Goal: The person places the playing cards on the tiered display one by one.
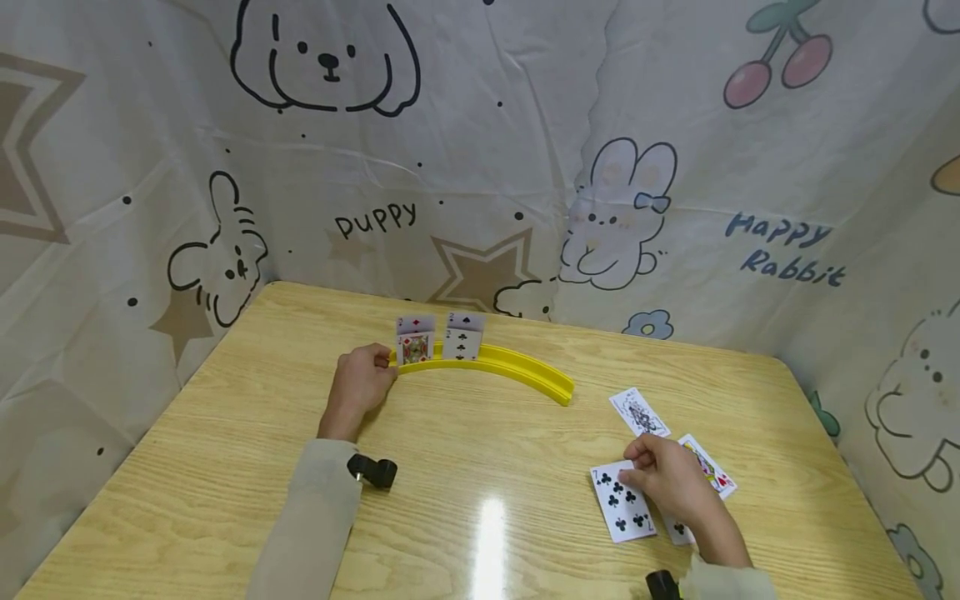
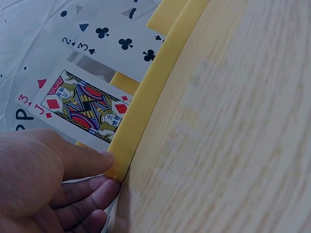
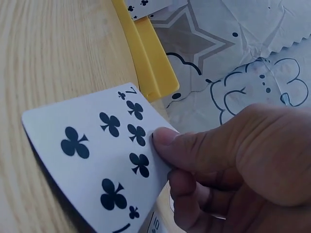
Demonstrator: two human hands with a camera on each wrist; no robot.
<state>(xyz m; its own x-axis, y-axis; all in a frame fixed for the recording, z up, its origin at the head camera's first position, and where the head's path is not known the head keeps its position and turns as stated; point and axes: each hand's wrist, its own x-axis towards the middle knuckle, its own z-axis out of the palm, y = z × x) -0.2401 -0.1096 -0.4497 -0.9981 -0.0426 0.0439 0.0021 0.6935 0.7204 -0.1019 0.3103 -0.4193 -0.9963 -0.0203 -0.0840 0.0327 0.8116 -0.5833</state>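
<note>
My right hand (image 1: 671,479) pinches the seven of clubs (image 3: 109,141) by one edge, thumb on its face and fingers behind. In the right wrist view the card tilts up over the table. At the far left, my left hand (image 1: 358,387) pinches the end of a curved yellow card holder (image 1: 517,367) between thumb and fingers. Standing in the holder's slots near that hand are the jack of diamonds (image 2: 85,107), with another diamond card behind it, and the three of clubs (image 2: 119,41), with a two of spades behind.
A joker card (image 1: 639,412) lies face up beyond my right hand. Beside that hand lies a red-suited face card (image 1: 720,479), partly covered by it. Another black-suited card (image 1: 678,531) shows under the wrist. A printed cloth (image 1: 465,150) hangs behind the wooden table (image 1: 450,467).
</note>
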